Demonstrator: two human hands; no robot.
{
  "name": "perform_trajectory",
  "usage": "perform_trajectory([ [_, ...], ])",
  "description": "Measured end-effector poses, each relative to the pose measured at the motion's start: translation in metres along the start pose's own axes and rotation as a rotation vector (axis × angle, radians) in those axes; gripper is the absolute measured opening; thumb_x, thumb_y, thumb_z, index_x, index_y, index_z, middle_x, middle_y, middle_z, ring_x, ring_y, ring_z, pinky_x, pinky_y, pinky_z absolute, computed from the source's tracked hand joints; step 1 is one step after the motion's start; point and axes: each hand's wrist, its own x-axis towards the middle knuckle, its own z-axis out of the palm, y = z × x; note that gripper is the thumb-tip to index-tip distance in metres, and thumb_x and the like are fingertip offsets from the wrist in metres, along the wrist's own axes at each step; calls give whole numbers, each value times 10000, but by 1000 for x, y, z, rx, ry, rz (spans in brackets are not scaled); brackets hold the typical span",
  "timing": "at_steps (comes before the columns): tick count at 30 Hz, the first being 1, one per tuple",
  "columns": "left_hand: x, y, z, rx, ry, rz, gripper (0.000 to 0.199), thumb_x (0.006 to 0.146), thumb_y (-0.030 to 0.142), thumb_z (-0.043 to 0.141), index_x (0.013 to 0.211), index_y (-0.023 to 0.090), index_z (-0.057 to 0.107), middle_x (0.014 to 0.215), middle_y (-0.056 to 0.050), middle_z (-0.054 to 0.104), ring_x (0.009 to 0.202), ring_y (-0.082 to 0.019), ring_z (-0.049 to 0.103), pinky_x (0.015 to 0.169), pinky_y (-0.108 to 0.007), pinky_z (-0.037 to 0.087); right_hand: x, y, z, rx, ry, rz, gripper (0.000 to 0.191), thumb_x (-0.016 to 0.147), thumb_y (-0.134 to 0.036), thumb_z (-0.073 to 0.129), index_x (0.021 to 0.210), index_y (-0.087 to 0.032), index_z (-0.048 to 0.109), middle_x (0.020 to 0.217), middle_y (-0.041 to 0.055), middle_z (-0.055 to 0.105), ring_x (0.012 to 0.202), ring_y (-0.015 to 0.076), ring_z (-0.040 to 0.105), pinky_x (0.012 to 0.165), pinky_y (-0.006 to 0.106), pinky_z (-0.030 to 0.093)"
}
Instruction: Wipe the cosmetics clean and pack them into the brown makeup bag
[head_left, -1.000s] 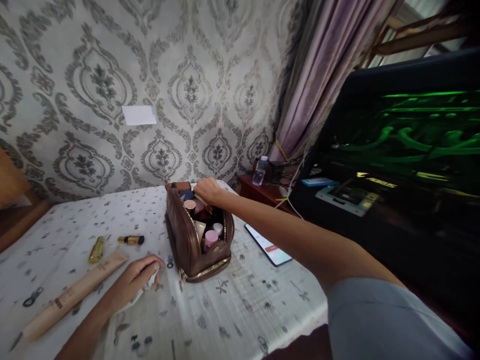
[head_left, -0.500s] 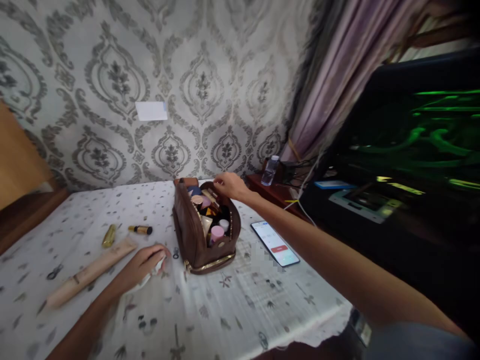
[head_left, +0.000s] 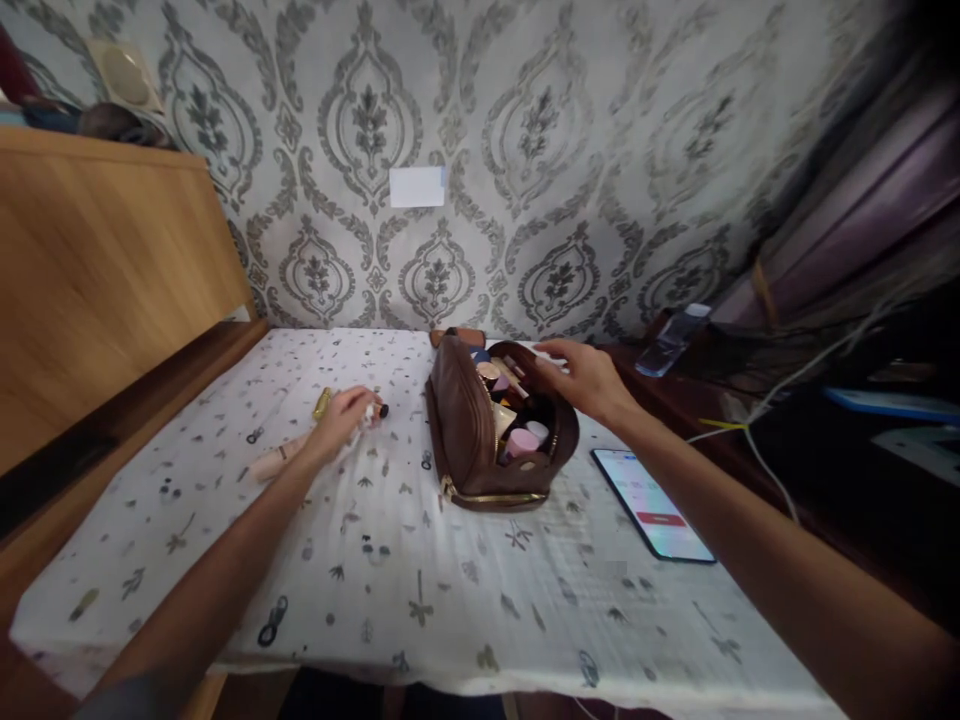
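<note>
A brown makeup bag (head_left: 469,435) stands unzipped on the cloth-covered table, filled with cosmetics, among them a pink-lidded jar (head_left: 522,442). My right hand (head_left: 589,380) grips the bag's right rim, thumb and fingers at its edge. Left of the bag, my left hand (head_left: 345,420) is closed on a crumpled white tissue (head_left: 369,411). Just past its fingertips shows the black cap (head_left: 384,410) of a small bottle, mostly hidden by the hand. Behind that hand lies a gold tube (head_left: 321,403). A long beige tube (head_left: 274,460) is partly covered by my left forearm.
A lit phone (head_left: 652,505) lies right of the bag. Beyond it are a clear plastic bottle (head_left: 673,340) and a white cable (head_left: 772,470). A wooden cabinet (head_left: 112,240) borders the left side; the patterned wall (head_left: 450,120) rises behind.
The view has turned left. My left hand has moved farther back over the table to the small black-capped bottle, tissue still in it. My right hand stays at the bag's rim.
</note>
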Motion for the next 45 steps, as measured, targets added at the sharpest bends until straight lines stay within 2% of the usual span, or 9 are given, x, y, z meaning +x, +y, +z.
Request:
perform_trajectory([
  [3, 19, -7, -22, 121, 134, -8, 499, 941, 491, 314, 1064, 145, 651, 891, -100, 720, 797, -228, 662, 696, -306, 493, -26, -41, -11, 66, 299, -98, 251, 889, -253, 536, 1032, -162, 721, 1008, 134, 735, 944, 267, 673, 842, 401, 530],
  [6, 27, -10, -26, 280, 61, 48, 427, 921, 461, 413, 1110, 176, 669, 1083, -107, 721, 997, -265, 653, 846, -343, 488, -61, -95, -8, 305, 415, -265, 210, 946, -221, 506, 1032, -175, 692, 937, 100, 716, 863, 218, 661, 786, 359, 535],
  [11, 29, -15, -7, 527, -227, 168, 293, 786, 272, 627, 1061, 204, 706, 1187, -108, 702, 1179, -306, 585, 1004, -392, 431, -107, -153, 48, 601, 56, -499, 249, 945, -126, 475, 1088, -199, 665, 952, 88, 707, 917, 209, 627, 823, 361, 538],
  [17, 33, -10, -4, 709, -316, 236, 329, 860, 230, 508, 1143, 219, 676, 1047, -110, 698, 1005, -276, 638, 867, -354, 470, -117, -153, 140, 946, -277, 110, 291, 866, -199, 582, 1149, -229, 643, 990, 53, 646, 861, 173, 625, 698, 292, 536],
  [21, 17, 15, -2, 564, -270, 263, 406, 925, 348, 415, 1263, 247, 616, 1021, -70, 670, 940, -241, 642, 824, -313, 473, -118, -150, 173, 1428, -340, 551, 495, 734, -394, 769, 1169, -224, 606, 1042, 47, 567, 796, 156, 623, 592, 266, 526],
  [27, -32, 46, 23, 238, -171, 221, 289, 961, 447, 408, 1048, 224, 570, 815, 8, 633, 752, -179, 601, 710, -263, 450, -121, -152, 158, 1933, -404, 500, 628, 589, -555, 877, 1069, -209, 664, 1091, 42, 625, 866, 153, 618, 713, 289, 540],
  [33, -35, 41, 29, 264, 53, 159, 329, 904, 490, 426, 770, 224, 566, 603, 19, 591, 602, -171, 552, 606, -265, 402, -122, -149, 153, 1963, -495, 610, 623, 505, -503, 938, 928, -135, 666, 785, 15, 688, 663, 97, 619, 633, 218, 463],
  [40, -31, 26, 6, -127, -84, -116, 491, 777, 639, 550, 550, 204, 530, 441, 29, 479, 405, -119, 426, 422, -244, 348, -124, -149, 143, 1887, -691, 599, 600, 538, -570, 896, 856, -151, 609, 676, 0, 695, 431, 47, 481, 408, 194, 221],
  [45, -44, 32, 7, -406, -181, -231, 519, 728, 678, 609, 547, 197, 533, 384, 30, 465, 342, -111, 409, 380, -226, 306, -125, -150, 136, 1909, -851, 535, 540, 638, -581, 845, 865, -134, 645, 551, -63, 580, 362, 15, 299, 405, 220, 84],
])
